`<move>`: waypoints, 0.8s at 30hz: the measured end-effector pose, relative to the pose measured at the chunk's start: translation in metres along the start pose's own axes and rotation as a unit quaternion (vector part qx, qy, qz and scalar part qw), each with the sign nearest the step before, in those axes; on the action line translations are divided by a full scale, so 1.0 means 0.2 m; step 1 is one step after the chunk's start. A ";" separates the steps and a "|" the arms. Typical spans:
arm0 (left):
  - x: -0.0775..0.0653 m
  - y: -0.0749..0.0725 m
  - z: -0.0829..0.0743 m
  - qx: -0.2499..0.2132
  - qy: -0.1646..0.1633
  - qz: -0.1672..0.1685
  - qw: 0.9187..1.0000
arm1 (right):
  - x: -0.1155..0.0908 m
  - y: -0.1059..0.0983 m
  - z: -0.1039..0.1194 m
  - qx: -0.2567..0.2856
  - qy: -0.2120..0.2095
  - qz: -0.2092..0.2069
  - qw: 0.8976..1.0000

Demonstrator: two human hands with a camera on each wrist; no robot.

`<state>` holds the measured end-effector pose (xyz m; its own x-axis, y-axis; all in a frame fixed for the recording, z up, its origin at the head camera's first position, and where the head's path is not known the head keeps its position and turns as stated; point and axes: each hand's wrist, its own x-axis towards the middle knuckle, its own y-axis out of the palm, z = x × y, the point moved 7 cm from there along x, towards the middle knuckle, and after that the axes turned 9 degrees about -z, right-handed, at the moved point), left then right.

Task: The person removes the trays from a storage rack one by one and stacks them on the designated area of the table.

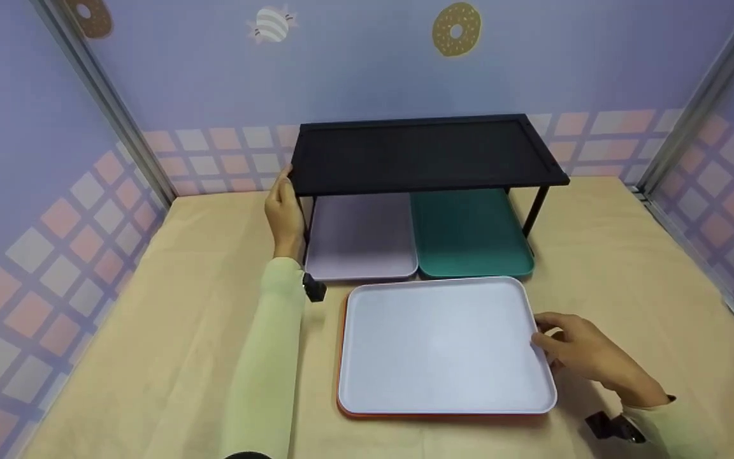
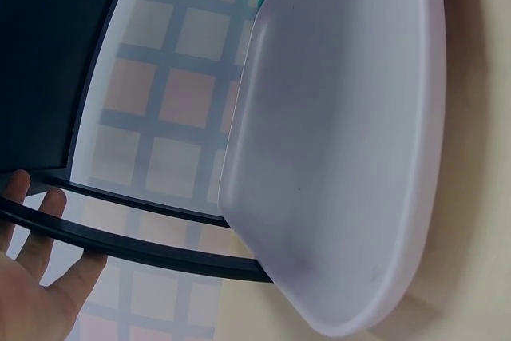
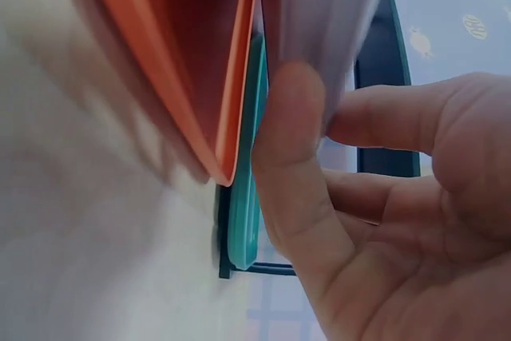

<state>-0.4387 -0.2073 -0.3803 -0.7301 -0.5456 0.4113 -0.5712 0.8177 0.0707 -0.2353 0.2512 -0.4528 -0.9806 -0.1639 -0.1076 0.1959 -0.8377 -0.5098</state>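
Note:
A white tray (image 1: pixel 437 347) lies over an orange tray (image 1: pixel 367 415), of which a thin rim shows in the head view. My right hand (image 1: pixel 580 347) pinches the white tray's right edge between thumb and fingers. In the right wrist view that edge stands raised, with a gap above the orange tray (image 3: pixel 180 61). At the back stands a low black rack (image 1: pixel 424 156) on thin legs. My left hand (image 1: pixel 285 213) holds the rack's left front corner, its fingers (image 2: pixel 52 205) at the leg just below the top.
Under the rack, a lilac tray (image 1: pixel 364 239) and a green tray (image 1: pixel 472 236) lie side by side, their front ends sticking out. A beige cloth (image 1: pixel 214 319) covers the table. Patterned walls (image 1: pixel 367 64) enclose the back and sides.

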 end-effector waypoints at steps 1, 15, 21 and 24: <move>0.00 0.00 0.00 0.000 -0.002 0.001 1.000 | 0.00 0.00 0.00 -0.001 -0.002 0.001 1.000; 0.01 0.00 0.01 -0.003 -0.008 0.003 1.000 | 0.03 0.02 -0.05 -0.012 0.003 0.006 1.000; 0.00 0.00 0.00 0.001 -0.003 0.000 1.000 | 0.04 0.03 -0.05 -0.028 -0.014 0.017 0.999; -0.01 0.00 0.00 0.001 0.000 0.002 1.000 | 0.04 0.03 -0.06 -0.033 -0.016 0.018 0.999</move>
<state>-0.4370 -0.2072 -0.3802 -0.7326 -0.5420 0.4118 -0.5689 0.8197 0.0666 -0.2418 0.2506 -0.4663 -0.9724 -0.2106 -0.1008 0.2303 -0.7948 -0.5615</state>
